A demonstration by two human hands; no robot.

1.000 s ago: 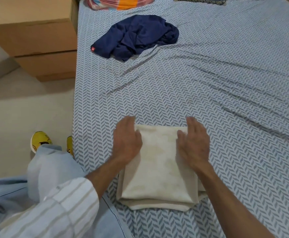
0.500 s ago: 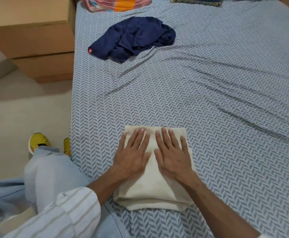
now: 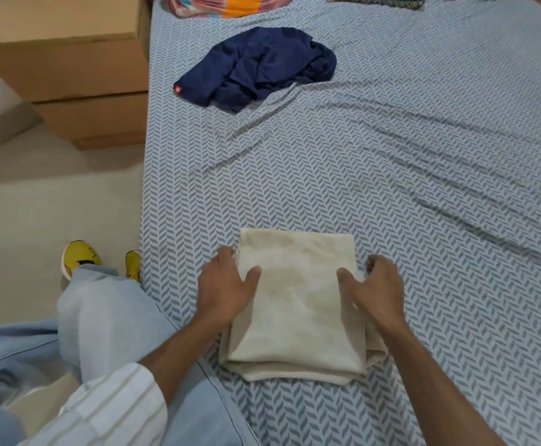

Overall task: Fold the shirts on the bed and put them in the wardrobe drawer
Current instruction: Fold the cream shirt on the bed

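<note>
Your bed [image 3: 423,188] fills most of the view, its patterned sheet wrinkled; a wooden drawer unit [image 3: 79,69] stands beside it; a crumpled navy shirt [image 3: 259,66] lies near the far end; the folded cream shirt [image 3: 298,304] sits at the near edge; your left hand [image 3: 225,284] and right hand [image 3: 373,286] grip its two sides, thumbs on top

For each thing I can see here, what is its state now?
Cream shirt: folded, lying on the bed.
Navy shirt: crumpled, unfolded, farther up the bed.
Bed sheet: wrinkled.
Left hand: grips the cream shirt's left edge.
Right hand: grips its right edge.
</note>
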